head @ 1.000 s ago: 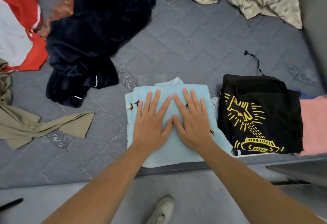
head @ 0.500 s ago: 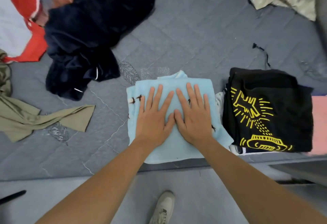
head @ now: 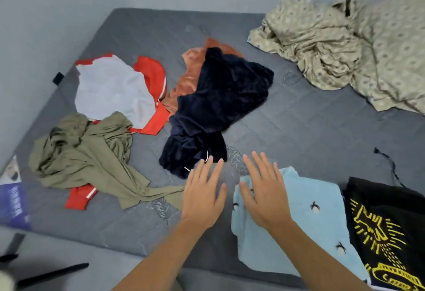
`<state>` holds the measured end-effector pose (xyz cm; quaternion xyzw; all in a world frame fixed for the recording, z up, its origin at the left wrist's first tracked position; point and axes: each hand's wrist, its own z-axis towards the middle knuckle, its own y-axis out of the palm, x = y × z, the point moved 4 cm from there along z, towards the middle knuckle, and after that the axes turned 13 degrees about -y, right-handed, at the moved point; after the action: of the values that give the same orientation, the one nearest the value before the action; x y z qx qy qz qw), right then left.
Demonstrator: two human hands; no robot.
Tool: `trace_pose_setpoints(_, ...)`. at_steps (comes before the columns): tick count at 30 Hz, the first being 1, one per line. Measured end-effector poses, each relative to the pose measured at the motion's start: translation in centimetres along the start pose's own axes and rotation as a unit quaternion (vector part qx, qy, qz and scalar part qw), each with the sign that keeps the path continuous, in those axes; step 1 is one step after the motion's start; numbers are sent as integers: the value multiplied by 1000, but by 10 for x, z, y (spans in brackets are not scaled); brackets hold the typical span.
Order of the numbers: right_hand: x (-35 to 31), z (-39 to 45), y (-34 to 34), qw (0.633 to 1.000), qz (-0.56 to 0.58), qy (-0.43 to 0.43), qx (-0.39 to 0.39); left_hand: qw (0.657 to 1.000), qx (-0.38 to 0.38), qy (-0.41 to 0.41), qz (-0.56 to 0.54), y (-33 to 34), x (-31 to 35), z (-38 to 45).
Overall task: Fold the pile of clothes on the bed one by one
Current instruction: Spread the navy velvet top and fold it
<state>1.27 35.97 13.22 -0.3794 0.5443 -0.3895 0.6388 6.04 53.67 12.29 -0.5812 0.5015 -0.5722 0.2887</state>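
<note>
Both hands, left and right, are hovering released, fingers spread, holding nothing, near a folded light-blue fleece garment on the grey quilted bed.

sheet: patterned, crumpled, far right of mattress
book: purple, left of mattress
black objects: near left, off mattress

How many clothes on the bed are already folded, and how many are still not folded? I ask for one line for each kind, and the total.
Folded: 2, the light blue garment and the black shirt with yellow print.
Unfolded: 4, the olive garment, the red and white shirt, the dark navy garment and the orange garment.
Total: 6
</note>
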Motion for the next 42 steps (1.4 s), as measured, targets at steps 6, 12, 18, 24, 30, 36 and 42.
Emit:
trace_pose_setpoints(6,-24,105,91,998,6,-15,-66,996,36,-60,-50,10,-120,94)
trace_pose_setpoints(12,-3,237,178,995,-1,-12,-96,981,-35,-119,-149,42,-208,213)
trace_pose_setpoints(18,15,297,209,991,-3,16,-130,952,-130,-100,-258,70,-204,287)
trace_pose_setpoints(24,10,277,183,998,24,-3,-64,951,-48,-68,-298,46,-189,275)
trace_pose_setpoints(30,7,222,145,988,114,56,-91,945,-57,-60,-316,5,-169,217)
trace_pose_setpoints(36,-11,178,90,970,213,116,-31,917,-60,-75,-387,-30,-150,149)
trace_pose_setpoints(42,-47,156,13,954,285,89,38,905,-19,-91,-414,-101,-133,104)
